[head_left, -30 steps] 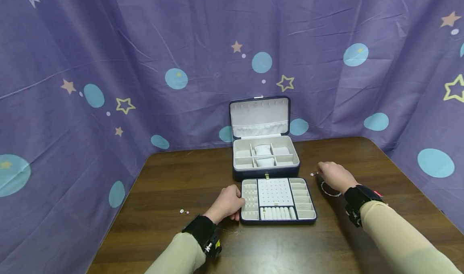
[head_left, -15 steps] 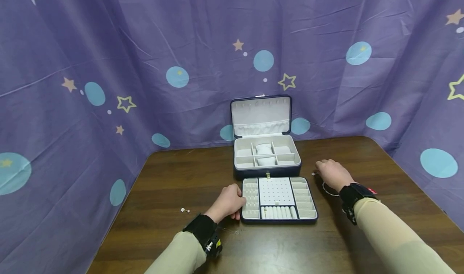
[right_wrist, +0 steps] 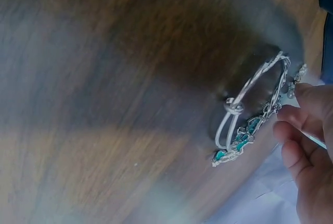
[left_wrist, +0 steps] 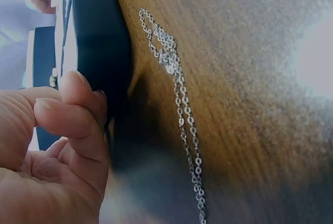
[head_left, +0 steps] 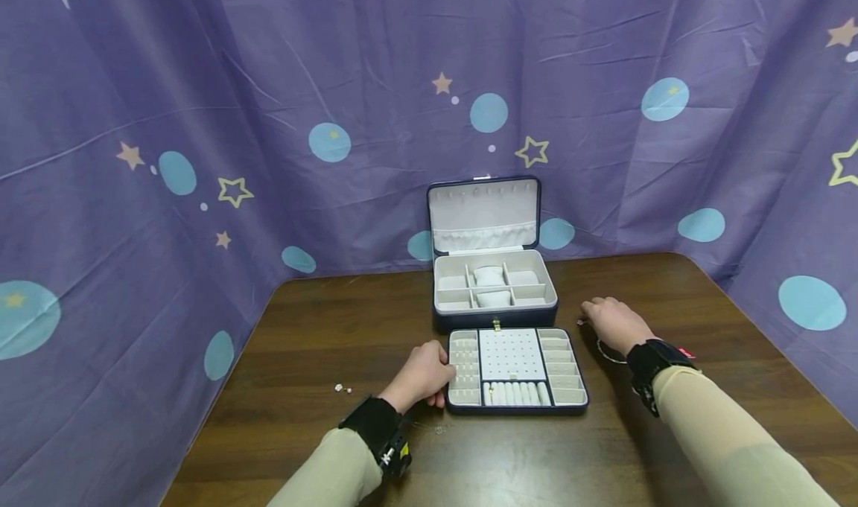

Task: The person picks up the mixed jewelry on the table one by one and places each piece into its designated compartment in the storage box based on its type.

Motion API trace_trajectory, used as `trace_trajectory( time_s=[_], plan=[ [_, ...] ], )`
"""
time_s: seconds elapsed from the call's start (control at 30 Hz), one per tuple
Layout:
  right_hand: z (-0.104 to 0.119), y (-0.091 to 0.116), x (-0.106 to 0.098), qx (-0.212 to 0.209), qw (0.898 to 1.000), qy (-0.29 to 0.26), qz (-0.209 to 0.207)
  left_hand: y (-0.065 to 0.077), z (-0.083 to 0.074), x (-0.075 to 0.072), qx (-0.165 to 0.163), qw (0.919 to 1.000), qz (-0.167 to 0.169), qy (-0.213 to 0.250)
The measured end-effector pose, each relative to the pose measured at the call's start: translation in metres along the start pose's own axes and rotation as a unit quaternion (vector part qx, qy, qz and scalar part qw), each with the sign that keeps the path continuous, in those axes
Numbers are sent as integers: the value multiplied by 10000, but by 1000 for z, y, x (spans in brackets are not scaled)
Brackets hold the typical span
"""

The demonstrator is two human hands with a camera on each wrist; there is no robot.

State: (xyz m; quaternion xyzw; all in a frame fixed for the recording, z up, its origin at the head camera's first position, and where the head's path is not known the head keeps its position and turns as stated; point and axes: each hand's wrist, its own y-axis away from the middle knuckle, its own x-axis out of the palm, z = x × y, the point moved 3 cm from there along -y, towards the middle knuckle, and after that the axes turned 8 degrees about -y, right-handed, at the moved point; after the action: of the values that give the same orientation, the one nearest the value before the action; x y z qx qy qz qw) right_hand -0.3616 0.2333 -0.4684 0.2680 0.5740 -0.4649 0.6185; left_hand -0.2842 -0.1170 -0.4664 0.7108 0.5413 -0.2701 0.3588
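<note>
My left hand (head_left: 422,373) is at the left side of the jewelry tray (head_left: 509,410), its curled fingers gripping the edge. A thin silver chain necklace (left_wrist: 182,109) lies on the table beside that hand. On the right, my right hand (head_left: 613,322) is low over the table, thumb and finger pinching a small silver earring with a pearl (right_wrist: 296,81). Just under it is a silver bangle (right_wrist: 250,86) with green stones, partly hidden by the hand in the head view. The tray has a white pegboard panel (head_left: 511,354), ring rolls (head_left: 519,394) and side compartments.
Behind the tray stands the open dark blue jewelry box (head_left: 492,319) with its lid up and white cushions (head_left: 492,298) inside. A pair of small earrings (head_left: 340,388) lies on the table at the left. A purple curtain (head_left: 375,217) hangs behind the table.
My right hand has moved slightly left and closed in on the small earring, covering more of it. My left hand stays at the tray's edge.
</note>
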Motion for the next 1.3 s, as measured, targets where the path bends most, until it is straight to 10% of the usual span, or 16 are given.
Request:
trace_trajectory(
  time_s=[1.3],
  plan=[
    [4,1,2,-353,9990,266,31,2,0,-1,-3,10000,25,51]
  ],
)
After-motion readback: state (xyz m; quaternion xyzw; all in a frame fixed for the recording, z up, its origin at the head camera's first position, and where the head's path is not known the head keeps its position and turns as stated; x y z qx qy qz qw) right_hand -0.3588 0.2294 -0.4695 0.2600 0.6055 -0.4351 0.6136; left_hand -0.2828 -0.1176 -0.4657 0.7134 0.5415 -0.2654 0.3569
